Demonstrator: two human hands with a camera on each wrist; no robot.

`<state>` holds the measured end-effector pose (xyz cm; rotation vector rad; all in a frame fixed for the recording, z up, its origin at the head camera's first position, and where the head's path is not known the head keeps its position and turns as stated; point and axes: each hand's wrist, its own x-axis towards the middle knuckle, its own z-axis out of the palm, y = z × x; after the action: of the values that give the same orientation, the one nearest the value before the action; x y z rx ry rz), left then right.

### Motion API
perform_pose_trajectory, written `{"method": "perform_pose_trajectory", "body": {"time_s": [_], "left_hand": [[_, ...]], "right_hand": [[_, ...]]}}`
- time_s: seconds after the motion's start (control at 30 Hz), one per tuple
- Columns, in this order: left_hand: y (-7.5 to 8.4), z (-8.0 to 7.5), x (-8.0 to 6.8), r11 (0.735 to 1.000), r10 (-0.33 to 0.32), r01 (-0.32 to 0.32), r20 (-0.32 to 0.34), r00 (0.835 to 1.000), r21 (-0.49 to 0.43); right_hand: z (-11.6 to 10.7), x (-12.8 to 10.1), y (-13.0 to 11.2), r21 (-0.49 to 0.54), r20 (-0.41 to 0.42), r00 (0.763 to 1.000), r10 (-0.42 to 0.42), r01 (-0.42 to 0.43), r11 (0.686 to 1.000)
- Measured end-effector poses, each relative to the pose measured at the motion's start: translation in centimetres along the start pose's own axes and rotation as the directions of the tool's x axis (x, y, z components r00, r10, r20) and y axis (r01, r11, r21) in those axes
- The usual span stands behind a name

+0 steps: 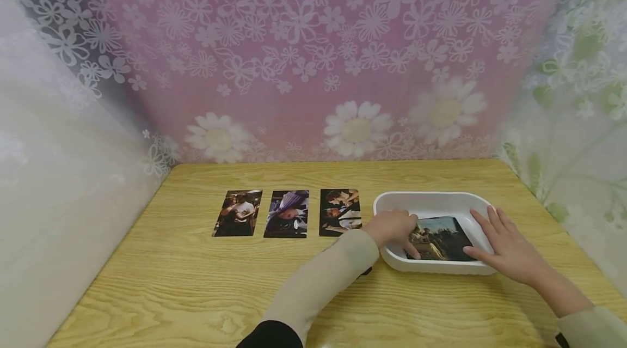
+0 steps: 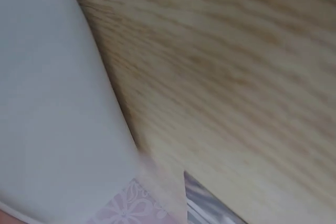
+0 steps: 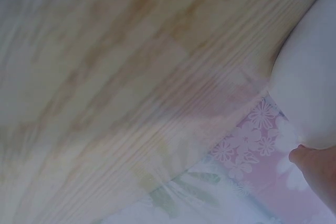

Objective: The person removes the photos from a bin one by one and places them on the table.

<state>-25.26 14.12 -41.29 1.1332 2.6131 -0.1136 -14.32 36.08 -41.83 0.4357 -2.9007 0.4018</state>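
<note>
In the head view, a dark photo card (image 1: 441, 238) lies inside a white tray (image 1: 433, 199) at the right of the table. My left hand (image 1: 393, 230) reaches over the tray's left wall and grips the card's left end, thumb at the near corner and fingers toward the far one. At the opposite end, my right hand (image 1: 514, 250) leans over the right rim with its fingers straight and spread. Its thumb tip is right at the card's near right corner. The right wrist view catches only a fingertip (image 3: 315, 166) beside the tray's white outer wall (image 3: 310, 66).
Three photo cards lie in a row left of the tray: a couple standing (image 1: 238, 213), a purple-toned picture (image 1: 287, 214) and a darker one (image 1: 340, 211). They rest on a wood-grain table (image 1: 196, 288). Floral cloth (image 1: 303, 65) hangs behind and at the sides.
</note>
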Motion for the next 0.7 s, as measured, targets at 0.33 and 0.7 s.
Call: {"method": "perform_pose_trajectory", "body": {"time_s": [0.33, 0.7], "left_hand": [[0.23, -0.07, -0.73, 0.999, -0.027, 0.028, -0.047, 0.999, 0.035], [-0.59, -0.22, -0.26, 0.989, 0.012, -0.037, -0.176, 0.984, -0.14]], "right_hand": [[0.18, -0.07, 0.04, 0.001, -0.002, 1.0, -0.004, 0.004, 1.0], [0.42, -0.13, 0.22, 0.002, -0.005, 1.0, -0.002, 0.002, 1.0]]}}
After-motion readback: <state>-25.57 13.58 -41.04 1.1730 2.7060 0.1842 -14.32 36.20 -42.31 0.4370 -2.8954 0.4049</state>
